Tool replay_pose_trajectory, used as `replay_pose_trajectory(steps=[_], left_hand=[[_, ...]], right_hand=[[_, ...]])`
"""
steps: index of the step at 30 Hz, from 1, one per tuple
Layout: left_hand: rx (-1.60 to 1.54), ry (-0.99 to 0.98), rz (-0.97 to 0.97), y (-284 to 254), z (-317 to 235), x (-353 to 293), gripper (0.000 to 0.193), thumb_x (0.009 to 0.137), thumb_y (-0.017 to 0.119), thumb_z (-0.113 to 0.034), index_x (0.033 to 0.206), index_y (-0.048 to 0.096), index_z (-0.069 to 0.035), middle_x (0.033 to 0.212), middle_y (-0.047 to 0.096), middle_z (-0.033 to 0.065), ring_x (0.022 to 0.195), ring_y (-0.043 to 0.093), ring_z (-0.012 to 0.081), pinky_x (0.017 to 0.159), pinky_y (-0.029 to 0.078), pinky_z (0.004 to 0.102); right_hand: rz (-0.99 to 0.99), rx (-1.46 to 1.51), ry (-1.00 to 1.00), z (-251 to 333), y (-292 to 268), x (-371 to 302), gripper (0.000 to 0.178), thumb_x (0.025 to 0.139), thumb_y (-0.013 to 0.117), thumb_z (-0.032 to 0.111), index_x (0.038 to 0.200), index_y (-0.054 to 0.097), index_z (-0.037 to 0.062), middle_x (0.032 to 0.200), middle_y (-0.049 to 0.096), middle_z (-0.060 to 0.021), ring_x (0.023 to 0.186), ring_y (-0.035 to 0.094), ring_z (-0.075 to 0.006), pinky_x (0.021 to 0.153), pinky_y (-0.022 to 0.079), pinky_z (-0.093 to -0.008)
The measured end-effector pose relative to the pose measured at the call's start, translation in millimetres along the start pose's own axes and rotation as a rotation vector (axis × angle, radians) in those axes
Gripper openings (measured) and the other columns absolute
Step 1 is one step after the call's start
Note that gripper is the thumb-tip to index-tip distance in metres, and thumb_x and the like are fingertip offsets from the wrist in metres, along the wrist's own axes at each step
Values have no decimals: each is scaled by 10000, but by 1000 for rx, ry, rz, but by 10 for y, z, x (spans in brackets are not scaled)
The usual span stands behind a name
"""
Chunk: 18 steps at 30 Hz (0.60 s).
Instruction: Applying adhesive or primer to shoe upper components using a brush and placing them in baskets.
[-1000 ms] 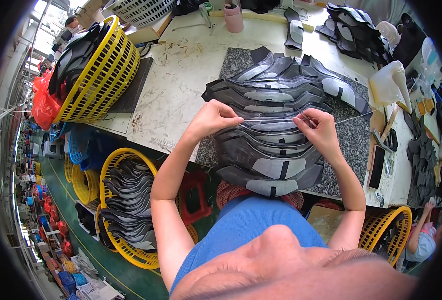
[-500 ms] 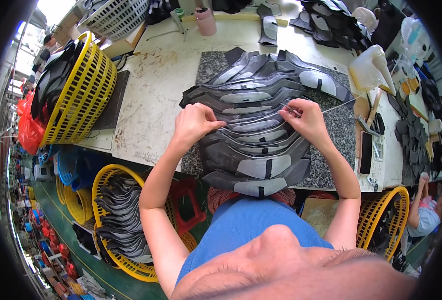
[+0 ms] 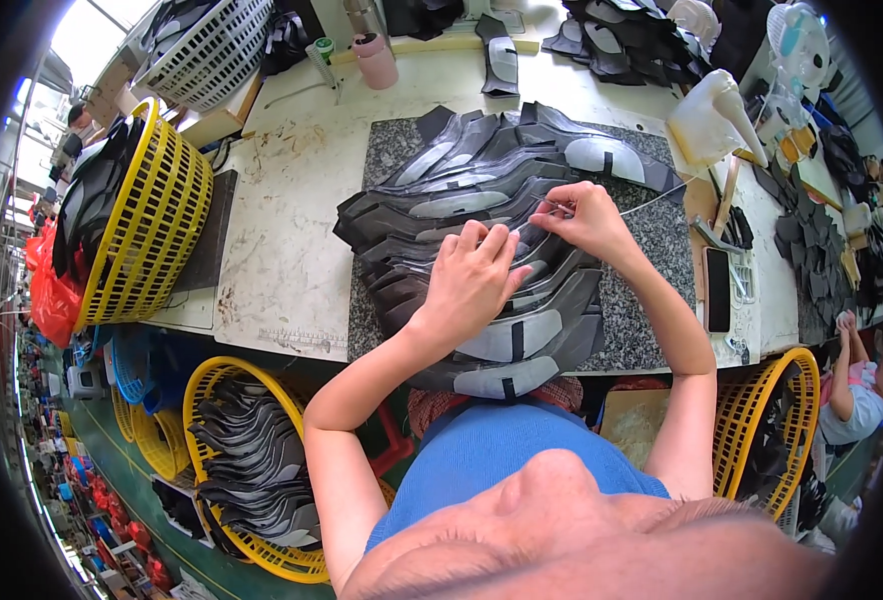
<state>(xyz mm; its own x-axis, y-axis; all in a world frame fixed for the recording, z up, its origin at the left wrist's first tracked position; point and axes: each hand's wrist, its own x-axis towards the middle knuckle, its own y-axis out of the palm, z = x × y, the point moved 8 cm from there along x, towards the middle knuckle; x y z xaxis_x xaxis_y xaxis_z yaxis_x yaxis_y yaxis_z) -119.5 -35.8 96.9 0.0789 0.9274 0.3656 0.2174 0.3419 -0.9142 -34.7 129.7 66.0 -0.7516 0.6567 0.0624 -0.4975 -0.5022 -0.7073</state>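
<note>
Overlapping black curved pieces with pale grey patches (image 3: 522, 338) lie in a fanned row on a speckled stone slab (image 3: 642, 295). My left hand (image 3: 462, 285) rests on the middle of the row, fingers slightly bent and thumb apart; I see nothing in its grasp. To its right, my right hand (image 3: 584, 220) pinches a thin pale tube or cord (image 3: 659, 197) just above the pieces. This line runs off toward the upper right, near a translucent plastic jug (image 3: 707, 115). What its held end looks like is partly hidden by my fingers.
A yellow basket (image 3: 162, 215) of black pieces stands on the bench's left, another yellow basket (image 3: 197, 385) below it. At the right lie a phone (image 3: 718, 290) and small tools. A pink container (image 3: 374, 62) and more black pieces (image 3: 612, 40) are at the back.
My left hand has moved right and over the middle of the row, its pinch loosened into spread fingers. My right hand has shifted slightly up and left in view, still pinching.
</note>
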Motion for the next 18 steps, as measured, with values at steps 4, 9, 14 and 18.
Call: replay_pose_trajectory(steps=[4,9,14,18], left_hand=[[38,4,11,21,4,39,408,975,669,-314,1272,675,-34,1165,590,53,1079,535,241,872,442,391],[9,-20,6,38,7,86,391,944,674,-273,1254,684,-37,1154,583,58,1075,533,244,883,424,398],[-46,-33,3,29,31,90,390,931,681,-275,1239,690,-36,1155,581,68,1086,533,252,886,419,405],[-75,-53,-6,11,56,69,397,925,689,-273,1242,690,-34,1149,578,75,1089,532,261,885,421,411]], right_hand=[[-5,-29,7,-155,-76,77,223,842,836,210,905,778,5,706,695,-71,620,596,-103,586,483,-299],[-153,-206,-162,54,-96,43,211,808,840,182,881,748,6,753,703,-87,672,690,-242,647,547,-364],[-358,-71,-262,146,-326,-92,238,822,844,238,951,734,72,701,632,-65,743,714,-274,670,548,-407],[-22,-58,-31,85,-267,-185,476,955,711,445,787,686,0,644,641,-131,674,696,-326,634,528,-446]])
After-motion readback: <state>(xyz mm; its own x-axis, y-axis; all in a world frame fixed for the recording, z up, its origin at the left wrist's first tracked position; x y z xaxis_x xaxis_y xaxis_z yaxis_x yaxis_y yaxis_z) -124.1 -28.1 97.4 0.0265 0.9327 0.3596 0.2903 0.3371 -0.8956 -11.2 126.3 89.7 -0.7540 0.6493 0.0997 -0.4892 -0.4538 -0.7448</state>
